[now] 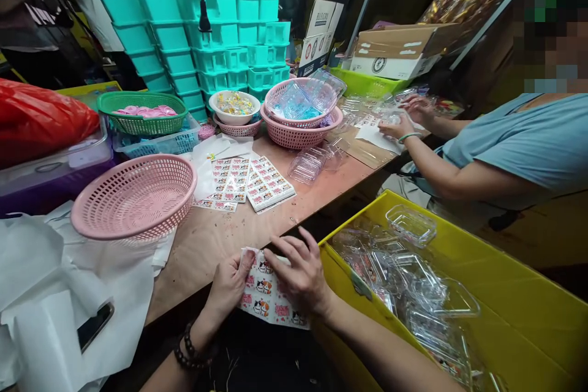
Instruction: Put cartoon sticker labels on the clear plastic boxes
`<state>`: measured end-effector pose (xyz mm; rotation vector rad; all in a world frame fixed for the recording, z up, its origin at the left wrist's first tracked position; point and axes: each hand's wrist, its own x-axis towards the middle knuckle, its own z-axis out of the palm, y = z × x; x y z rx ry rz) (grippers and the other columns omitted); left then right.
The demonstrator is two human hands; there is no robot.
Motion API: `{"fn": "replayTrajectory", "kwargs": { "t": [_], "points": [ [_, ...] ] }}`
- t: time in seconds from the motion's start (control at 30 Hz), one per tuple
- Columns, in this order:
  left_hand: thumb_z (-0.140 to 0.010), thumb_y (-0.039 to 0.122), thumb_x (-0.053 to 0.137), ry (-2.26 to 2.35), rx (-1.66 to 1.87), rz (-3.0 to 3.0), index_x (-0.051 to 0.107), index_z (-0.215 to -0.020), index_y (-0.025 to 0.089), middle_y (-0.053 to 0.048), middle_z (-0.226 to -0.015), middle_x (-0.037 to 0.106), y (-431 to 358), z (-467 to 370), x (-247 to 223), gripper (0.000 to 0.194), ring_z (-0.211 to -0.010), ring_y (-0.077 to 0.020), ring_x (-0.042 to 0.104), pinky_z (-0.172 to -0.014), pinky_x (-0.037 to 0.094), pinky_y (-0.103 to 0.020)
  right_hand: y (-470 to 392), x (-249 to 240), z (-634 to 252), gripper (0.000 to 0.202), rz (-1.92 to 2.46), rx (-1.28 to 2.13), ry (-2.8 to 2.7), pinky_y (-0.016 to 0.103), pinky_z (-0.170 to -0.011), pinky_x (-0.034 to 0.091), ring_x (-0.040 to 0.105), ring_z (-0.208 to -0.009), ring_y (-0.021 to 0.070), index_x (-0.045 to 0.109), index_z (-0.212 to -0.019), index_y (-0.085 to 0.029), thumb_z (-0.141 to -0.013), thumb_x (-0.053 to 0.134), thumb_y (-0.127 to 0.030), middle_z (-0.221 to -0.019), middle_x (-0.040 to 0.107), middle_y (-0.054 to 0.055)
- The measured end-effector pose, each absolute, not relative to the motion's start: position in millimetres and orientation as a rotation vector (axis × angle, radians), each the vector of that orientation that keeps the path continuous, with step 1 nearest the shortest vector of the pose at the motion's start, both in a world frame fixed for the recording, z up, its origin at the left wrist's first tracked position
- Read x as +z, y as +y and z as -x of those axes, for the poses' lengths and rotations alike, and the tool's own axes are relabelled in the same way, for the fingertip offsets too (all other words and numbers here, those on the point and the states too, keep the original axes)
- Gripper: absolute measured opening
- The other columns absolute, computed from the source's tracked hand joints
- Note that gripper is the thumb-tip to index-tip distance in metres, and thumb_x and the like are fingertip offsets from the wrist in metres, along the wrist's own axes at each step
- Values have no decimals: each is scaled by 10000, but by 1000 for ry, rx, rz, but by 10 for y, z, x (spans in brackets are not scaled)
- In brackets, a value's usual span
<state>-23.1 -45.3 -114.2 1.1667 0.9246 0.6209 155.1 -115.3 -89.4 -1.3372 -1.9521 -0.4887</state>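
Between my hands, above my lap at the table's edge, is a sheet of stickers point(264, 294) printed with cartoon cats and pink lettering. My left hand point(231, 282) pinches its upper left part, thumb on the printed face. Over the sheet's upper right, my right hand point(301, 272) has thumb and index finger at the top edge, the other fingers raised and spread. Whether a peeled sticker is between those fingertips cannot be made out. More sticker sheets point(269, 184) lie stacked on the table ahead.
A yellow bin point(505, 269) of clear plastic boxes stands at my right. On the table are an empty pink basket point(138, 196), clear packs point(307, 165), filled baskets point(298, 135) and a phone point(95, 326) on white paper. A co-worker point(496, 153) handles small items at right.
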Motion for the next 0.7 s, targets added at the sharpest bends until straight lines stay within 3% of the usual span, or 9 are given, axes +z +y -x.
{"fn": "replayTrajectory", "kwargs": {
  "t": [0.1,0.17,0.23,0.3,0.37,0.47,0.53,0.6,0.7],
  "points": [
    [-658,664,791,914,618,-1068,688,-796,132,-31,-649,731,-464,193,-1144,559,-574,-197,681,-553,536,-271,-1089,-951,-1579,214,1230,-202,-1926,387,-925,516,661,-863,180,765,-1008,-278,-914,597,-184,-907,741,41],
    [-583,591,874,921,570,-1030,702,-804,129,-47,-677,753,-451,198,-1121,541,-591,-205,699,-585,562,-288,-986,-959,-1630,157,1354,100,-1727,341,-760,545,643,-718,167,778,-914,-248,-915,626,-290,-770,700,29],
    [-568,555,896,955,522,-993,723,-783,122,-69,-692,766,-424,221,-1090,513,-611,-215,714,-594,571,-290,-807,-927,-1774,270,1472,274,-1500,317,-643,536,627,-638,165,772,-917,-206,-941,584,-398,-737,687,34],
    [-570,562,891,994,517,-962,738,-770,119,-83,-694,771,-399,255,-1064,510,-623,-225,723,-589,574,-290,-546,-869,-2041,350,1566,234,-1379,350,-694,553,662,-736,203,743,-1095,-187,-968,518,-424,-869,722,76],
    [-579,578,880,1008,556,-936,747,-790,117,-88,-698,773,-392,291,-1052,525,-627,-234,728,-599,584,-306,-226,-825,-2395,456,1739,-11,-1346,476,-929,515,639,-1054,296,615,-1352,-199,-936,552,-374,-1178,689,143],
    [-588,591,871,1010,596,-927,748,-788,111,-94,-697,770,-416,351,-1056,534,-602,-239,721,-612,593,-336,261,-861,-2908,819,2112,-449,-1385,671,-1124,279,364,-1409,421,264,-1583,-152,-845,608,-244,-1554,398,221],
    [-584,598,869,1016,602,-935,757,-789,110,-98,-702,771,-436,397,-1064,541,-615,-246,722,-611,590,-334,518,-949,-3147,904,2254,-557,-1422,745,-1100,240,284,-1450,464,91,-1609,-109,-834,553,-171,-1601,300,256],
    [-586,601,866,1026,615,-956,773,-795,110,-100,-706,772,-447,450,-1070,542,-646,-245,727,-612,579,-307,688,-1048,-3295,888,2284,-589,-1469,756,-1056,305,340,-1421,476,29,-1610,-98,-840,471,-106,-1566,368,262],
    [-593,604,861,1044,638,-964,784,-793,112,-98,-704,772,-446,526,-1065,536,-665,-240,730,-615,571,-282,778,-1153,-3409,857,2229,-613,-1544,620,-1019,462,465,-1351,422,29,-1612,-95,-835,386,-30,-1480,505,236]
  ]
}}
